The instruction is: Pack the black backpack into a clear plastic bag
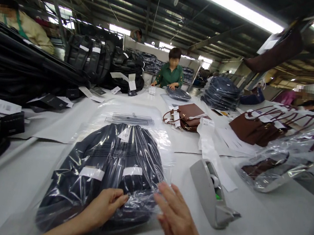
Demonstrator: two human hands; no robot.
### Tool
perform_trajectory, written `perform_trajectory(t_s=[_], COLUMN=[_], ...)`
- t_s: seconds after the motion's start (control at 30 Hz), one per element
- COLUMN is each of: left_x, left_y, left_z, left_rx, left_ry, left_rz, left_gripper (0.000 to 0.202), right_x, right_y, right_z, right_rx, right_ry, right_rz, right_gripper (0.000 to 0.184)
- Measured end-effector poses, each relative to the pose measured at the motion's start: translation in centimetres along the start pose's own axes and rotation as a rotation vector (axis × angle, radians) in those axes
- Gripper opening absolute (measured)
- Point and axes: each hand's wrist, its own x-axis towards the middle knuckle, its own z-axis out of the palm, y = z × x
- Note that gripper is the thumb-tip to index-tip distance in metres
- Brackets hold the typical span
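A dark bag sealed in a clear plastic bag lies on the white table right in front of me, with two white tape strips across it. My left hand is closed, pinching the plastic at the packet's near edge. My right hand is open with fingers stretched out, resting at the packet's near right corner. A grey tape dispenser stands just right of my right hand.
A brown handbag sits mid-table, more brown bags and plastic-wrapped ones at right. Black bags pile up at left with paper tags. A person in green works at the far end; others sit at far left and right.
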Motion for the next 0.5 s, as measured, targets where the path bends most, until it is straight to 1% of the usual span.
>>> perform_trajectory(t_s=[0.03,0.07,0.13,0.2,0.23,0.3,0.33,0.37,0.4,0.43,0.47,0.5], left_x=[0.0,0.0,0.0,0.1,0.1,0.2,0.2,0.2,0.3,0.4,0.5,0.7], left_y=[0.0,0.0,0.0,-0.1,-0.1,-0.1,-0.1,-0.2,-0.3,-0.5,-0.8,-1.1], left_z=[0.0,0.0,0.0,0.0,0.0,0.0,0.0,0.0,0.1,0.1,0.1,0.2], left_rx=[-0.006,-0.012,-0.018,-0.015,-0.01,-0.002,0.001,0.004,0.008,0.013,0.023,0.035], left_ry=[-0.003,-0.007,-0.016,-0.02,-0.018,-0.014,-0.015,-0.015,-0.012,-0.011,0.006,0.032], left_rz=[0.003,0.003,0.0,-0.004,-0.003,0.003,0.005,0.006,0.004,0.002,-0.006,-0.017], left_gripper=[0.044,0.044,0.045,0.046,0.047,0.047,0.048,0.048,0.049,0.05,0.051,0.052], right_x=[0.5,0.7,0.4,-0.8,-1.6,-3.7,-4.9,-6.0,-7.1,-8.0,-8.8,-9.5], right_y=[-0.2,-0.2,0.6,1.8,2.4,3.4,4.0,4.6,5.4,6.4,7.4,8.4], right_z=[0.5,1.2,2.7,3.8,3.9,3.0,1.9,0.5,-1.3,-3.2,-5.1,-7.1], right_rx=[0.036,0.057,0.062,0.034,0.013,-0.025,-0.037,-0.047,-0.06,-0.076,-0.078,-0.058], right_ry=[-0.117,-0.212,-0.327,-0.373,-0.378,-0.354,-0.304,-0.214,-0.087,0.063,0.201,0.296], right_rz=[-0.093,-0.139,-0.126,-0.096,-0.087,-0.053,-0.019,0.049,0.171,0.358,0.602,0.857], right_gripper=[0.04,0.041,0.043,0.047,0.05,0.052,0.05,0.046,0.041,0.035,0.032,0.033])
